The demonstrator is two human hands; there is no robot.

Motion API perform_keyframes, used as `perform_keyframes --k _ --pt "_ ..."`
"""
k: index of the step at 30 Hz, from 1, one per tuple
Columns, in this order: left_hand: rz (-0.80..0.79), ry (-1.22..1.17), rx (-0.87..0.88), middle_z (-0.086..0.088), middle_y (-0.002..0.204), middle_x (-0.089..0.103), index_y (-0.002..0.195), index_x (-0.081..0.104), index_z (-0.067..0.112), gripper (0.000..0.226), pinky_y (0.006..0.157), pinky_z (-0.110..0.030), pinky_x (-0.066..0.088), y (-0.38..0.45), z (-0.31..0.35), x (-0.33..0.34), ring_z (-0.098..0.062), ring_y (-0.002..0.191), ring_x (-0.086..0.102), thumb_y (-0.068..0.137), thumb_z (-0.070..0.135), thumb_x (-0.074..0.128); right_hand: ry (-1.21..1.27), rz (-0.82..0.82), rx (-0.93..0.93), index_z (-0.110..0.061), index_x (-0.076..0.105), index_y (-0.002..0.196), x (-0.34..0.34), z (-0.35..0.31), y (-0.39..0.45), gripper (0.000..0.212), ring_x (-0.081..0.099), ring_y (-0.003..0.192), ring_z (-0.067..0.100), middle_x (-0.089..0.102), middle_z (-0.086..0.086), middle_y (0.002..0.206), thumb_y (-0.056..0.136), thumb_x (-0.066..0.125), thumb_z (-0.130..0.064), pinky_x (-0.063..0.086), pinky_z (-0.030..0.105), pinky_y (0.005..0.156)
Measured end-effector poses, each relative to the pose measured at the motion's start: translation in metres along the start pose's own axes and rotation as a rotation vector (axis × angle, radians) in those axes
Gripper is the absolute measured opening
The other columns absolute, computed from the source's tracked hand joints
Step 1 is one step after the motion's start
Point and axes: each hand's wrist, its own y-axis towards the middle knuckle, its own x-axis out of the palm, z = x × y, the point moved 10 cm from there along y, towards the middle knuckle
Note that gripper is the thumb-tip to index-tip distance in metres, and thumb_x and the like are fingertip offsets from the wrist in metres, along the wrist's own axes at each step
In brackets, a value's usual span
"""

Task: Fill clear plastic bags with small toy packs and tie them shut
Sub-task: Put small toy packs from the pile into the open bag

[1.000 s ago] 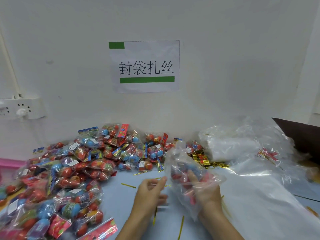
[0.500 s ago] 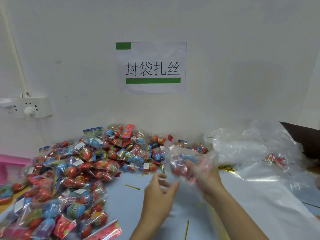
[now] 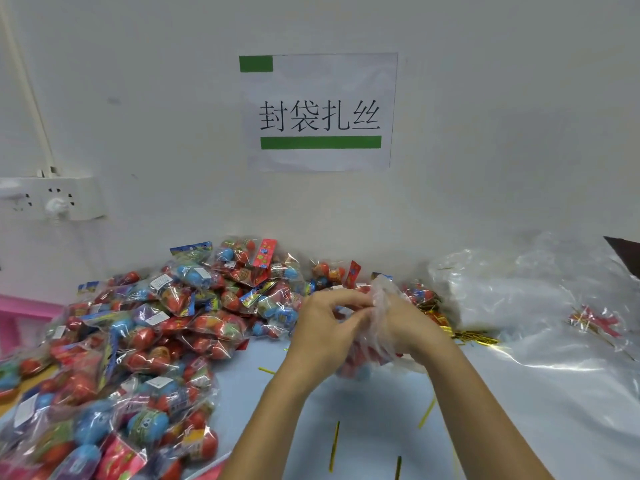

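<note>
Gather neck of filled clear plastic bag (image 3: 377, 344), gripped by right hand (image 3: 405, 327), pinched by left hand (image 3: 329, 327), tightly above toys before twisting.

Both hands raised above bench (image 3: 381, 410), meeting at gathered neck of clear bag (image 3: 379, 336). Left hand (image 3: 323, 336) pinching plastic, right hand (image 3: 408, 329) gripping neck. Toy packs (image 3: 145, 341) heaped left. Gold twist ties (image 3: 334, 445) scattered near. Wall sign (image 3: 320, 112) above.
</note>
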Motion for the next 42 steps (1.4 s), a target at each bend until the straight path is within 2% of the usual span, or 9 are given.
perform_keyframes --k 6,15,19,22,29,33,37,40,42 --pt "0.022 -0.058 0.033 0.014 0.074 0.069 0.080 0.072 0.017 0.024 0.072 -0.026 0.052 0.003 0.016 -0.009 -0.008 0.073 0.063 0.089 -0.004 0.064 0.264 0.060 0.110 -0.017 0.061 0.099 0.010 0.013 0.007 0.010 0.058 0.071 0.018 0.061 0.005 0.085 0.092 0.062 -0.010 0.049 0.026 0.057" --pt "0.101 -0.083 -0.011 0.016 0.064 0.066 0.068 0.069 0.025 0.035 0.065 -0.021 0.050 0.003 0.022 -0.033 -0.004 0.065 0.061 0.087 -0.005 0.068 -0.008 -0.066 0.282 -0.003 0.064 0.123 0.008 0.030 0.003 0.028 0.061 0.115 0.028 0.066 0.014 0.122 0.103 0.047 -0.014 0.050 0.033 0.096" --pt "0.083 -0.019 -0.041 0.010 0.068 0.067 0.076 0.070 0.016 0.023 0.062 -0.021 0.048 0.004 0.011 -0.036 -0.009 0.066 0.059 0.090 -0.001 0.065 0.013 -0.080 0.209 -0.021 0.057 0.078 -0.008 0.012 -0.018 0.034 0.055 0.084 0.017 0.060 -0.001 0.089 0.106 0.042 -0.035 0.045 0.023 0.075" --pt "0.054 0.022 -0.042 0.006 0.071 0.067 0.080 0.070 0.013 0.018 0.060 -0.017 0.044 0.004 0.008 -0.030 -0.008 0.065 0.058 0.093 0.002 0.062 -0.113 -0.123 0.169 -0.017 0.049 0.088 -0.013 0.002 -0.027 0.031 0.048 0.092 0.023 0.053 0.005 0.097 0.110 0.029 -0.027 0.040 0.030 0.080" --pt "0.232 0.039 -0.057 0.006 0.074 0.069 0.086 0.070 0.013 0.012 0.060 -0.018 0.048 0.003 -0.003 -0.048 -0.008 0.067 0.061 0.096 0.014 0.063 -0.053 0.132 0.101 -0.014 0.054 0.060 -0.053 -0.010 -0.034 0.042 0.054 0.054 0.017 0.052 -0.003 0.055 0.100 0.053 -0.025 0.035 0.024 0.046" --pt "0.277 0.043 -0.126 0.005 0.078 0.070 0.088 0.070 0.013 0.012 0.063 -0.026 0.054 0.001 -0.017 -0.056 -0.011 0.070 0.065 0.096 0.013 0.062 0.134 0.401 0.055 -0.020 0.074 0.094 -0.081 -0.012 -0.043 0.013 0.063 0.070 0.001 0.067 -0.010 0.079 0.090 0.072 -0.033 0.043 0.010 0.054" --pt "0.296 0.055 -0.131 0.004 0.078 0.071 0.088 0.070 0.014 0.012 0.067 -0.037 0.058 0.001 -0.018 -0.061 -0.015 0.073 0.067 0.097 0.016 0.062 -0.050 0.142 0.283 -0.011 0.065 0.105 -0.054 0.016 -0.044 0.053 0.066 0.092 0.022 0.069 0.003 0.097 0.087 0.064 -0.061 0.055 0.035 0.083" --pt "0.290 0.054 -0.125 0.004 0.079 0.071 0.088 0.070 0.013 0.013 0.071 -0.042 0.058 0.000 -0.017 -0.062 -0.016 0.075 0.067 0.097 0.017 0.062 0.109 -0.056 0.309 -0.008 0.067 0.082 -0.026 0.027 -0.045 0.022 0.074 0.069 0.020 0.076 0.008 0.074 0.090 0.069 -0.029 0.061 0.031 0.070" --pt "0.353 0.048 -0.079 0.003 0.077 0.070 0.086 0.069 0.013 0.012 0.070 -0.041 0.057 0.000 -0.010 -0.069 -0.016 0.074 0.067 0.096 0.016 0.063 0.149 0.103 0.251 -0.015 0.067 0.068 -0.044 0.024 -0.040 0.018 0.070 0.061 0.014 0.071 0.000 0.061 0.086 0.067 -0.014 0.055 0.025 0.057"
